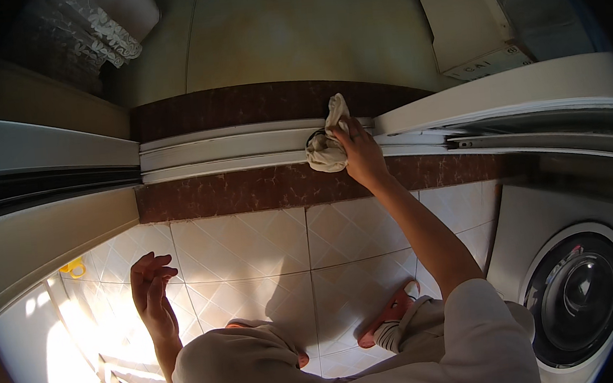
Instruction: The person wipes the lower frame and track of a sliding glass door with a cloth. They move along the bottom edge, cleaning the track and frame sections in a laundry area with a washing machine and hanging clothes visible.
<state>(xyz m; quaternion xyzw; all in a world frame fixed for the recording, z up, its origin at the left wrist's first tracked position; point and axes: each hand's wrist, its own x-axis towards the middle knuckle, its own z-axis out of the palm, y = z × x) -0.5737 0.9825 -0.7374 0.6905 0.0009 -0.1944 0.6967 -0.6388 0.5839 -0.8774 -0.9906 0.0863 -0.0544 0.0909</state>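
Observation:
My right hand (356,149) is closed on a crumpled light cloth (326,152), which rests on the white sliding-door track (226,148) in the floor. One end of the cloth stands up past my fingers towards the dark red marbled threshold strip (255,104). My left hand (154,292) hangs over the tiled floor at the lower left, away from the track, fingers loosely curled, with nothing seen in it.
White sliding-door panels (500,90) rise at the right end of the track. A front-loading washing machine (578,293) stands at the lower right. A yellow object (75,267) lies by the left wall. Beyond the threshold are a box (486,63) and a lace-edged fabric (107,39).

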